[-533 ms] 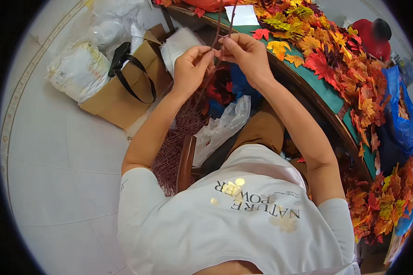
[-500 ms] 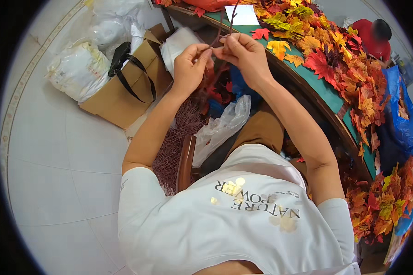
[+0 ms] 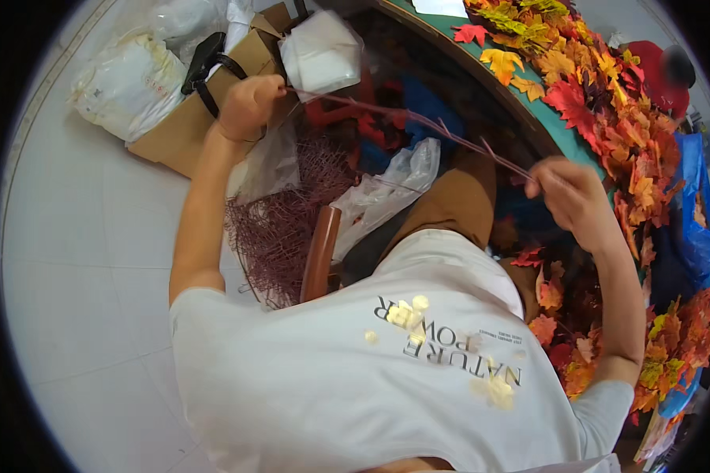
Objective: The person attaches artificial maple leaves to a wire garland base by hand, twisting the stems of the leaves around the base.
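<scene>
A thin brownish-purple artificial twig point(image 3: 418, 120) with short side stubs stretches between my two hands. My left hand point(image 3: 250, 105) is closed on its left end, up beside the cardboard box. Farther right and lower, near the table edge, my right hand point(image 3: 569, 197) is closed round the other end. Below the twig, a heap of similar bare twigs point(image 3: 288, 229) lies by the brown wooden chair arm point(image 3: 321, 252). Many red, orange and yellow artificial maple leaves point(image 3: 576, 102) cover the green-topped table point(image 3: 521, 85).
Left of me stands a cardboard box point(image 3: 166, 146) with white plastic bags point(image 3: 130, 91) and a black strap. Clear plastic packaging point(image 3: 321, 55) sits behind my left hand. A plastic bag point(image 3: 394, 185) lies by my leg. A person in red point(image 3: 659, 79) is beyond the table.
My hands were together at the twig near the table edge; now they are wide apart, left hand leftward, right hand rightward and nearer, with the twig drawn out between them.
</scene>
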The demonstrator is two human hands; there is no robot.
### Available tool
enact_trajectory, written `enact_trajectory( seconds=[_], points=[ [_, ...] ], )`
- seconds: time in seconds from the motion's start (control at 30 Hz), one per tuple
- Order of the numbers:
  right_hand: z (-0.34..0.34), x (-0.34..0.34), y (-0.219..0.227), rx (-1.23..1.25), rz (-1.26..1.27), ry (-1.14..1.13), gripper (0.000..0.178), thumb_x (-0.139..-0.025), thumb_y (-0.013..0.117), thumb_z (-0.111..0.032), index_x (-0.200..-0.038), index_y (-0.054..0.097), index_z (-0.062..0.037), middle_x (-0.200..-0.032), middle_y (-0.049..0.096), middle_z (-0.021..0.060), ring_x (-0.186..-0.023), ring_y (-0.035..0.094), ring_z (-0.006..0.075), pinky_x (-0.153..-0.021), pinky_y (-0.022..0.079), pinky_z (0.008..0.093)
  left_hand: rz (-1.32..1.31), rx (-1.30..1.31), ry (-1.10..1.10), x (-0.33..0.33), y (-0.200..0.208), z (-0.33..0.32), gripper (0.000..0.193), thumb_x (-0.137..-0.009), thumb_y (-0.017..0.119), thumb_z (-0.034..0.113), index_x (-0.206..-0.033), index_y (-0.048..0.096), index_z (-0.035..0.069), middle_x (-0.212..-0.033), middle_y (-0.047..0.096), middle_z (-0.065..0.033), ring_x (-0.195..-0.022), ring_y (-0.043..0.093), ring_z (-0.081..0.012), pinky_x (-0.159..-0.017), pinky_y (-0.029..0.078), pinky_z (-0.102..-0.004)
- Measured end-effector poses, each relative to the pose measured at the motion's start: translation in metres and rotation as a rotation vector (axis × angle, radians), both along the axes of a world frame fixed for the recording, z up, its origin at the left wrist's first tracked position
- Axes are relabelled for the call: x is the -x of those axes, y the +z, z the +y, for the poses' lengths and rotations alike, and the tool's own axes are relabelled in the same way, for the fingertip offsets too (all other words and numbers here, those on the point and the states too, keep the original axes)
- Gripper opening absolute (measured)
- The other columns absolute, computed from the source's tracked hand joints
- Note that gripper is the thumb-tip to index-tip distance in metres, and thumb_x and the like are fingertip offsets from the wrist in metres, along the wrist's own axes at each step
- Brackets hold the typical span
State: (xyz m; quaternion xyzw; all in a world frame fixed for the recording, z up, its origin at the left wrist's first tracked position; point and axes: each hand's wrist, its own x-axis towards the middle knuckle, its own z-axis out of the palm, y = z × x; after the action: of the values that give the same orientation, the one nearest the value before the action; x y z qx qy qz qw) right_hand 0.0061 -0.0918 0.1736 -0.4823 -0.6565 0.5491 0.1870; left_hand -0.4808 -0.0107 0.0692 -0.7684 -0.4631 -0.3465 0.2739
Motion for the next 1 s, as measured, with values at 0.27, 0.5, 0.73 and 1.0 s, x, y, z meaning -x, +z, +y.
enact_trajectory(
  seconds=[0.27, 0.5, 0.73, 1.0],
  points=[
    [-0.001, -0.074, 0.013, -0.425, -0.177, 0.024, 0.019, -0.093, 0.049, -0.013, -0.094, 0.061, 0.0020, -0.080, 0.058, -0.0009, -0.064, 0.044, 0.0032, -0.057, 0.035, 0.0206, 0.147, -0.019, -0.245, -0.043, -0.004, -0.011, 0.018, -0.082, 0.061, 0.013, -0.099, 0.058, 0.008, -0.083, 0.062, -0.0084, -0.073, 0.062, -0.0258, -0.062, 0.050, -0.0339],
    [0.001, -0.149, -0.013, -0.300, 0.274, -0.510, 0.020, -0.094, 0.051, -0.015, -0.105, 0.058, 0.0004, -0.059, 0.033, -0.0106, -0.048, 0.024, -0.0026, -0.041, 0.015, 0.0171, -0.223, 0.541, -0.087, -0.041, -0.003, -0.005, 0.018, -0.082, 0.063, 0.010, -0.098, 0.060, 0.002, -0.088, 0.064, -0.0097, -0.074, 0.062, -0.0209, -0.068, 0.049, -0.0288],
    [-0.027, -0.184, -0.019, -0.519, 0.367, -0.570, 0.025, -0.096, 0.047, -0.014, -0.113, 0.055, 0.0018, -0.062, 0.034, -0.0099, -0.048, 0.023, -0.0024, -0.043, 0.018, 0.0154, -0.539, 1.119, -0.198, -0.090, -0.052, 0.032, 0.074, -0.066, 0.080, 0.015, -0.128, 0.042, 0.003, -0.102, 0.052, -0.0047, -0.096, 0.051, -0.0159, -0.083, 0.045, -0.0299],
    [-0.062, -0.191, -0.021, -0.525, 0.025, -0.191, 0.022, -0.090, 0.055, -0.018, -0.100, 0.058, 0.0012, -0.084, 0.054, 0.0018, -0.062, 0.043, 0.0047, -0.053, 0.031, 0.0195, 0.137, 1.064, -0.854, -0.189, -0.216, -0.012, 0.029, -0.074, 0.071, 0.021, -0.100, 0.063, 0.008, -0.105, 0.056, -0.0113, -0.105, 0.048, -0.0297, -0.093, 0.035, -0.0398]
  ],
)
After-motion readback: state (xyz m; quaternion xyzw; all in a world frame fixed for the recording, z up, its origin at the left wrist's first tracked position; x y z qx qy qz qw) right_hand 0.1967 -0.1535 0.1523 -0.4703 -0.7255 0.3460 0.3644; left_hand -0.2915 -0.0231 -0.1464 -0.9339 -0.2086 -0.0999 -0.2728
